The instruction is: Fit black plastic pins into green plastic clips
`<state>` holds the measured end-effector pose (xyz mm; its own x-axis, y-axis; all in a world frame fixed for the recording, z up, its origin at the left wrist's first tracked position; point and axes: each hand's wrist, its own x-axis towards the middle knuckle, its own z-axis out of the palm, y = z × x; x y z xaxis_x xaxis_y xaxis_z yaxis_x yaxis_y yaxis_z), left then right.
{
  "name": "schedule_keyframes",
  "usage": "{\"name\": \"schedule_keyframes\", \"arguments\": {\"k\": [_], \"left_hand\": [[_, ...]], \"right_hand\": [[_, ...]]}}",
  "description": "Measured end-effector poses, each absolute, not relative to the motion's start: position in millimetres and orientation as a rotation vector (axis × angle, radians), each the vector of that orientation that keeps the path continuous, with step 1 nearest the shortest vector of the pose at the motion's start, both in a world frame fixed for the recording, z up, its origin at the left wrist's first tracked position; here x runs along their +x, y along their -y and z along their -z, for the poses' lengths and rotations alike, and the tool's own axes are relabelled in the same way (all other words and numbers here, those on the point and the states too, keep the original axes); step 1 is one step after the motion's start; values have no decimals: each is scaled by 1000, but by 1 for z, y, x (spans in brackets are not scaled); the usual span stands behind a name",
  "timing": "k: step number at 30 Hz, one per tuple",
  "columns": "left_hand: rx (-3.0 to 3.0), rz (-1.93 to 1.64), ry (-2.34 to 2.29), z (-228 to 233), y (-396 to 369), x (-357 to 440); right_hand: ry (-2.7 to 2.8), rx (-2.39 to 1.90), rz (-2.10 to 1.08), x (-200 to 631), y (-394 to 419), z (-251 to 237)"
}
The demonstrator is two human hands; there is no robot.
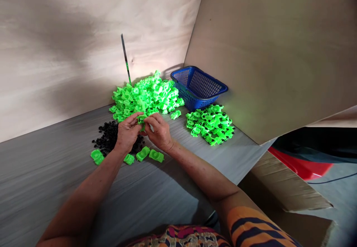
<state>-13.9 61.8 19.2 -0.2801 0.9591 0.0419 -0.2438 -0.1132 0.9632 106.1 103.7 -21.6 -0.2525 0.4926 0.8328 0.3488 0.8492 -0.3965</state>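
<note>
Left hand [127,132] and right hand [159,131] grip a car [141,119] near wheels [110,133]; a gap of table [179,127] parts them from wheeled cars [212,123] beside the wall [251,79].

Strong light, apparently from above, is falling on the far green heap [145,92], whose top is glaring almost to neon and losing detail. The far wooden panel [161,20] is glowing pale while soft shadows are darkening its left side. The right panel [279,46] is staying dimmer, catching a faint green tint low down. The right forearm [200,169] is shading the near bench [55,157]. Black pieces [108,133] are merging darkly; wide-angle distortion is stretching the edges.
</note>
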Motion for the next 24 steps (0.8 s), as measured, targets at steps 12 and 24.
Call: {"name": "schedule_keyframes", "arguments": {"k": [12,24], "left_hand": [[937,-1582,-1167,-16,-62,-15],[930,-1571,-1157,-19,-60,-16]], "right_hand": [[1883,-669,-45,106,-100,17],[1907,-694,-85,108,-103,18]]}}
